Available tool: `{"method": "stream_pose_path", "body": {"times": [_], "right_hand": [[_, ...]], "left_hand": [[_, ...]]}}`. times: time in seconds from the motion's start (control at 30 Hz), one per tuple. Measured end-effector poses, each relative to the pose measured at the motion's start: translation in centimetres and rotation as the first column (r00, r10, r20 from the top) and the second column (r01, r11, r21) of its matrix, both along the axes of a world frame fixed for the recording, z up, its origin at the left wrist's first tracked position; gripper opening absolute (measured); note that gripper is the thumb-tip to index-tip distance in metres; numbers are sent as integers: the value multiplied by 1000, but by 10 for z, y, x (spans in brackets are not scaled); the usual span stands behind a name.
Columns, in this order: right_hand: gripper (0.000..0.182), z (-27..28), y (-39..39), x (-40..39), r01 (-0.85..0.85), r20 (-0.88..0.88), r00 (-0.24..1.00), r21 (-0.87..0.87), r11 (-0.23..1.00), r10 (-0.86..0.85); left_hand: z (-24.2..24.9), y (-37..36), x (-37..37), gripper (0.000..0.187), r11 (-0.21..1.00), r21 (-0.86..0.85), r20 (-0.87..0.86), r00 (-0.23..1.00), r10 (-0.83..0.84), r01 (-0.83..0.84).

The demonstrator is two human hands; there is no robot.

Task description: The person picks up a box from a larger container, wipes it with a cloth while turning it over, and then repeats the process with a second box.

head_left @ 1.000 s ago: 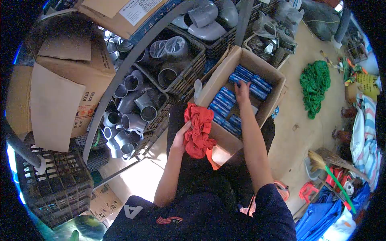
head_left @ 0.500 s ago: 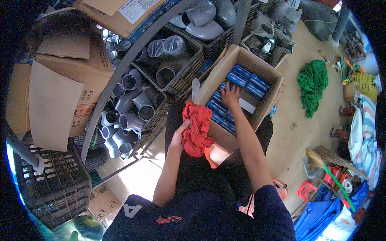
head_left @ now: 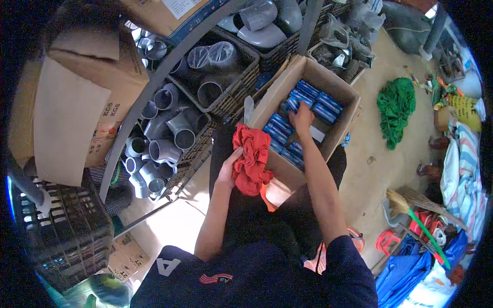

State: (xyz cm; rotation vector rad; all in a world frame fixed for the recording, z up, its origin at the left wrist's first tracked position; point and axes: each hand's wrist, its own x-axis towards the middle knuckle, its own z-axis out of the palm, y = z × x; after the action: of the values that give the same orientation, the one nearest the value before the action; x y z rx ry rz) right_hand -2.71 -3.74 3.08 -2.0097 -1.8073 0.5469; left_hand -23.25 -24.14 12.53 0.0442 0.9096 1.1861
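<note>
Red crumpled cloth (head_left: 251, 154) clamped in left hand (head_left: 227, 168), fingers mostly hidden behind it. Right hand (head_left: 302, 119) down among small blue cartons (head_left: 278, 128), too finely printed to read, inside open brown cardboard box (head_left: 328, 76); fingertips partly obscured, cannot tell whether closed on one. Around: tan floor (head_left: 365, 172), tangled green netting (head_left: 396, 110), grey pipe fittings (head_left: 164, 150) in black plastic crates (head_left: 237, 92).
</note>
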Motion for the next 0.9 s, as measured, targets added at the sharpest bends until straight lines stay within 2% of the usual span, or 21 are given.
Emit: {"method": "stream_pose_path", "body": {"times": [0.03, 0.07, 0.13, 0.17, 0.2, 0.23, 0.27, 0.3, 0.33, 0.37, 0.4, 0.47, 0.5, 0.53, 0.6, 0.63, 0.67, 0.73, 0.8, 0.87, 0.9], "right_hand": [[54, 6, -1, 3, 7, 11, 1000, 103, 995, -8], [54, 14, -2, 7, 0, 24, 1000, 109, 994, -3], [51, 48, -9, 13, 55, -270, 963, 238, 970, 12], [44, 83, -21, 19, 43, -530, 848, 130, 991, 33], [44, 118, -38, 21, 36, -516, 855, 140, 990, 42], [39, 150, -57, 23, 103, -736, 677, 80, 991, -11], [35, 172, -75, 27, 152, -894, 443, 0, 988, -68], [35, 182, -91, 33, 153, -887, 456, 3, 988, -68], [34, 189, -105, 38, 193, -954, 293, -1, 981, -59], [35, 197, -117, 42, 235, -992, 118, -14, 972, -43], [35, 205, -128, 46, 246, -992, 122, -14, 969, -46], [42, 224, -147, 52, 133, -992, -57, -117, 984, -110], [49, 235, -154, 50, 178, -991, 38, -118, 977, -127], [49, 244, -160, 47, 187, -992, 35, -114, 976, -123], [50, 263, -172, 40, 186, -982, 191, 29, 982, -7], [50, 279, -178, 36, 184, -975, 221, 27, 983, -15], [50, 291, -184, 31, 197, -976, 217, 32, 980, -12], [48, 310, -195, 23, 204, -967, 251, 90, 975, 37], [46, 319, -204, 19, 213, -969, 241, 117, 970, 64], [44, 325, -214, 17, 220, -928, 363, 175, 960, 86], [44, 326, -216, 15, 247, -925, 365, 207, 947, 107]], "left_hand": [[-1, 0, 0, 46, 1000, 0, 0, 1000, 9, -9], [-2, -2, 0, 46, 1000, -1, 1, 1000, 18, -18], [5, -4, 1, 47, 1000, -8, 23, 999, 30, -30], [6, -6, 1, 48, 998, 39, 40, 998, 51, -53], [5, -7, 0, 49, 993, 85, 60, 995, 74, -79], [5, -10, 0, 49, 986, 133, 44, 995, 94, -99], [14, -14, -2, 49, 979, 156, 111, 987, 114, -130], [26, -16, 1, 50, 964, 210, 177, 976, 125, -162], [36, -17, 4, 50, 946, 261, 240, 962, 130, -193], [39, -21, 6, 53, 898, 395, 378, 925, 33, -194], [51, -20, 10, 53, 901, 393, 382, 924, 24, -186], [85, -17, 23, 55, 791, 578, 511, 844, -159, -200], [115, -17, 32, 51, 862, 441, 254, 956, 148, -251], [129, -15, 35, 51, 862, 445, 253, 958, 138, -242], [155, -5, 36, 38, 767, 641, -159, 972, 172, -31], [188, 3, 34, 25, 703, 665, -495, 853, 164, 251], [208, 7, 38, 25, 696, 668, -498, 853, 156, 263], [232, 10, 51, 19, 669, 644, -662, 709, 244, 370], [236, 2, 58, 18, 691, 639, -645, 725, 242, 337], [236, -9, 65, 17, 733, 632, -634, 710, 305, 250], [233, -15, 70, 16, 754, 625, -601, 741, 300, 202]]}}
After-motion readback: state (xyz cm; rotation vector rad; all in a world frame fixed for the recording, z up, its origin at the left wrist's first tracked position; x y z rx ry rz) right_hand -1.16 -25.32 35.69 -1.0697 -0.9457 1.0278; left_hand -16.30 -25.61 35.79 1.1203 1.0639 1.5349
